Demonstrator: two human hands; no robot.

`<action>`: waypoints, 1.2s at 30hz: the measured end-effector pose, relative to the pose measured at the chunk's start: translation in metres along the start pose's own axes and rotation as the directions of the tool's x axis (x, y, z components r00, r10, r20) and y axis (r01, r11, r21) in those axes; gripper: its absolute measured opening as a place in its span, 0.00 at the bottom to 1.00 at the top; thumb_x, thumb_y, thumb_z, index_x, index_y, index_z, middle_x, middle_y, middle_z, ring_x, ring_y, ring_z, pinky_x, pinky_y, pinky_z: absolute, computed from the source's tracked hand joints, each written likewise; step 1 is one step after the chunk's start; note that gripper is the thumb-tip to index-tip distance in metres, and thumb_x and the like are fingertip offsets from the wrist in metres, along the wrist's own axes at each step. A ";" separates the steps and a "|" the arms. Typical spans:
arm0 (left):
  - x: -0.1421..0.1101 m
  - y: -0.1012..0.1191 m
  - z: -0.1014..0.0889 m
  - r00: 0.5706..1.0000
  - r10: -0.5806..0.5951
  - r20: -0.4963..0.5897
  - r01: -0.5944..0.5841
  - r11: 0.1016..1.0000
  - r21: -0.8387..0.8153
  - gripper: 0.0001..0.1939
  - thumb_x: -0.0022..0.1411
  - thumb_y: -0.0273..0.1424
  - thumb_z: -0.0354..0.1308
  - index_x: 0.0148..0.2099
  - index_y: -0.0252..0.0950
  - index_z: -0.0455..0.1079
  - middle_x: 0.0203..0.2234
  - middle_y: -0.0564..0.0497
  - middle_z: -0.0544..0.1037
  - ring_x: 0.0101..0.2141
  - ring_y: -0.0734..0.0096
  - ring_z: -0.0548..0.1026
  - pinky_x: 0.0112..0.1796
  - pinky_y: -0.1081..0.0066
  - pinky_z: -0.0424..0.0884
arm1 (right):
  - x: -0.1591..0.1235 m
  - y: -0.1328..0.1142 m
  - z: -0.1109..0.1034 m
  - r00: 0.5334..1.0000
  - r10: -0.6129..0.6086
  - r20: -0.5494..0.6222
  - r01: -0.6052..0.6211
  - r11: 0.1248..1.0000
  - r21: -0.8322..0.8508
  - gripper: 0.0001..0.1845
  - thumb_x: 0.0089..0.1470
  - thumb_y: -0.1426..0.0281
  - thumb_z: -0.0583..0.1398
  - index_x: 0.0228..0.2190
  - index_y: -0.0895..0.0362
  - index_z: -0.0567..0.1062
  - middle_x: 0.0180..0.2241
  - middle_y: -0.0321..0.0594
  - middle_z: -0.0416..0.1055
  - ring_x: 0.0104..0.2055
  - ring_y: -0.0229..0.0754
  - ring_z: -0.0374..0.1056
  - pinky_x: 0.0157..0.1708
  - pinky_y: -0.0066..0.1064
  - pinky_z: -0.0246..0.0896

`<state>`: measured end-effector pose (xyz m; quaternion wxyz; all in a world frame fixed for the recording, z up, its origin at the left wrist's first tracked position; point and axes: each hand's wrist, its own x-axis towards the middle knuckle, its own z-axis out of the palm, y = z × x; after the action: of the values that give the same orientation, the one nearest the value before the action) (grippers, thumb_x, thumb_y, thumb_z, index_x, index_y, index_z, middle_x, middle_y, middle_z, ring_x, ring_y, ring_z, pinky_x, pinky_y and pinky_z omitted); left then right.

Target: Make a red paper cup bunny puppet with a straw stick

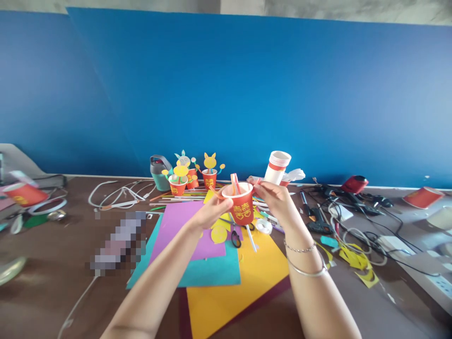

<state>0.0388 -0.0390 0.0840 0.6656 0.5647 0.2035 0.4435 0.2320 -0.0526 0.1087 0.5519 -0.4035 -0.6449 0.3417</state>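
Note:
A red paper cup point(243, 207) with gold characters is held up over the coloured paper, its side gripped by my left hand point(212, 211). From its mouth rises a striped drinking straw point(235, 182), and a pale straw point(251, 238) shows below its base. At the cup's right rim, the fingers of my right hand point(275, 200) are pinched on a short pinkish straw end point(257, 181). Partly behind the cup lie scissors point(236, 238) and a yellow paper circle point(219, 234). A tape roll point(263, 226) lies to the right.
Finished cup figures point(209, 179) stand by the blue partition point(226, 94), near a grey-green bottle point(160, 172). Stacked paper cups point(278, 167) stand behind my right hand. A glue gun point(318, 221), cables and yellow scraps point(355, 258) lie right; a blurred-out device point(120, 242) lies left.

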 end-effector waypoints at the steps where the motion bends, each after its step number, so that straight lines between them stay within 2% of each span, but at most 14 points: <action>1: 0.001 -0.001 0.000 0.999 -0.014 -0.032 0.013 1.000 -0.029 0.35 0.54 0.56 0.61 0.55 0.37 0.73 0.53 0.40 0.77 0.53 0.50 0.73 0.46 0.64 0.71 | 0.000 0.001 0.003 1.000 -0.022 -0.012 0.022 1.000 -0.003 0.17 0.57 0.55 0.61 0.35 0.55 0.81 0.41 0.45 0.77 0.47 0.48 0.71 0.46 0.38 0.67; 4: 0.002 -0.003 0.000 0.993 -0.039 -0.107 0.030 0.996 -0.082 0.37 0.59 0.60 0.51 0.57 0.38 0.72 0.51 0.41 0.78 0.52 0.50 0.74 0.45 0.63 0.71 | -0.002 0.000 0.014 0.993 -0.100 -0.062 0.099 0.995 -0.013 0.18 0.59 0.56 0.60 0.41 0.55 0.81 0.48 0.47 0.75 0.52 0.48 0.70 0.50 0.39 0.66; 7: -0.002 0.002 -0.002 0.996 -0.084 -0.037 0.083 0.996 -0.012 0.32 0.59 0.55 0.56 0.57 0.41 0.71 0.48 0.44 0.80 0.48 0.53 0.77 0.44 0.64 0.72 | -0.006 -0.007 0.021 0.987 -0.156 -0.049 0.156 0.988 -0.002 0.15 0.62 0.59 0.57 0.38 0.53 0.81 0.48 0.45 0.75 0.54 0.46 0.69 0.54 0.39 0.63; 11: -0.009 0.012 -0.004 0.965 -0.215 0.149 0.192 0.969 0.156 0.25 0.56 0.47 0.65 0.53 0.41 0.74 0.42 0.45 0.82 0.41 0.58 0.79 0.39 0.66 0.74 | -0.008 -0.009 0.019 0.992 -0.087 0.092 0.094 0.993 -0.071 0.15 0.61 0.63 0.56 0.28 0.55 0.79 0.46 0.45 0.75 0.53 0.46 0.69 0.52 0.37 0.62; 14: -0.007 0.016 -0.004 0.926 -0.338 0.168 0.282 0.916 0.286 0.18 0.57 0.45 0.63 0.44 0.39 0.78 0.35 0.46 0.82 0.35 0.61 0.80 0.33 0.67 0.75 | -0.007 -0.005 0.016 0.983 0.008 0.183 0.021 0.987 -0.158 0.15 0.58 0.65 0.57 0.25 0.57 0.78 0.46 0.47 0.75 0.49 0.46 0.71 0.46 0.35 0.65; 16: -0.002 0.017 -0.006 0.887 -0.423 0.186 0.330 0.861 0.387 0.12 0.56 0.41 0.64 0.37 0.38 0.79 0.30 0.47 0.82 0.29 0.63 0.79 0.28 0.69 0.74 | -0.007 -0.002 0.015 0.953 0.044 0.300 0.015 0.981 -0.193 0.16 0.57 0.66 0.57 0.22 0.57 0.78 0.43 0.46 0.77 0.45 0.45 0.73 0.42 0.35 0.65; 19: 0.006 0.019 -0.013 0.847 -0.470 0.248 0.326 0.828 0.457 0.07 0.53 0.37 0.66 0.30 0.38 0.78 0.21 0.51 0.79 0.21 0.67 0.77 0.22 0.72 0.71 | -0.009 -0.001 0.014 0.926 0.046 0.375 0.033 0.979 -0.203 0.15 0.55 0.67 0.58 0.20 0.57 0.77 0.40 0.45 0.78 0.42 0.46 0.74 0.42 0.37 0.65; 22: 0.005 0.021 -0.024 0.894 -0.392 0.218 0.298 0.882 0.366 0.14 0.55 0.40 0.67 0.42 0.41 0.78 0.26 0.50 0.81 0.28 0.66 0.79 0.28 0.72 0.74 | -0.010 -0.003 0.013 0.963 0.096 0.251 -0.070 0.991 -0.111 0.13 0.55 0.63 0.60 0.24 0.56 0.79 0.40 0.45 0.79 0.41 0.46 0.74 0.39 0.36 0.66; 25: -0.006 0.015 -0.032 0.959 -0.228 0.169 0.218 0.973 0.074 0.29 0.59 0.52 0.59 0.55 0.40 0.72 0.38 0.43 0.82 0.39 0.61 0.81 0.40 0.65 0.75 | -0.009 -0.005 0.013 0.980 0.166 0.113 -0.178 0.979 0.099 0.16 0.54 0.57 0.62 0.32 0.56 0.81 0.38 0.44 0.80 0.40 0.46 0.74 0.37 0.35 0.67; 27: -0.016 0.003 -0.031 0.996 -0.081 0.026 0.083 0.994 -0.066 0.35 0.55 0.55 0.62 0.59 0.42 0.68 0.46 0.43 0.80 0.45 0.60 0.79 0.45 0.64 0.73 | -0.009 -0.004 0.016 0.981 0.189 0.052 -0.196 0.956 0.218 0.17 0.52 0.55 0.64 0.34 0.56 0.82 0.37 0.44 0.80 0.39 0.45 0.74 0.37 0.35 0.68; 29: -0.024 -0.009 -0.023 0.989 -0.015 -0.145 0.005 0.997 -0.071 0.36 0.53 0.51 0.66 0.61 0.46 0.65 0.53 0.47 0.77 0.52 0.61 0.75 0.49 0.66 0.70 | -0.009 -0.002 0.022 0.980 0.199 0.013 -0.194 0.939 0.285 0.19 0.50 0.53 0.65 0.34 0.56 0.82 0.36 0.44 0.80 0.37 0.45 0.74 0.37 0.35 0.68; 32: -0.030 -0.020 -0.006 0.920 0.087 -0.383 -0.120 0.991 -0.063 0.28 0.61 0.51 0.58 0.60 0.46 0.66 0.57 0.48 0.74 0.56 0.60 0.72 0.52 0.63 0.67 | -0.009 0.005 0.033 0.983 0.185 -0.007 -0.177 0.946 0.271 0.22 0.47 0.50 0.66 0.32 0.57 0.82 0.33 0.43 0.80 0.35 0.45 0.73 0.36 0.35 0.67; 34: -0.032 -0.020 0.003 0.884 0.157 -0.441 -0.214 0.973 -0.082 0.27 0.62 0.53 0.55 0.54 0.40 0.72 0.53 0.44 0.77 0.54 0.56 0.73 0.53 0.61 0.67 | -0.010 0.009 0.039 0.985 0.170 -0.016 -0.161 0.957 0.240 0.22 0.47 0.50 0.66 0.32 0.56 0.82 0.35 0.44 0.80 0.36 0.45 0.72 0.34 0.34 0.65; 36: -0.032 -0.018 0.005 0.885 0.183 -0.428 -0.255 0.960 -0.116 0.25 0.60 0.52 0.58 0.44 0.36 0.77 0.50 0.43 0.79 0.52 0.54 0.74 0.52 0.60 0.67 | -0.012 0.015 0.043 0.986 0.167 -0.007 -0.160 0.956 0.245 0.21 0.48 0.50 0.65 0.32 0.56 0.82 0.36 0.44 0.80 0.36 0.44 0.71 0.32 0.33 0.63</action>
<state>0.0324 -0.0680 0.0612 0.5984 0.4187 0.2359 0.6410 0.1920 -0.0562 0.0837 0.5757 -0.3894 -0.5549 0.4571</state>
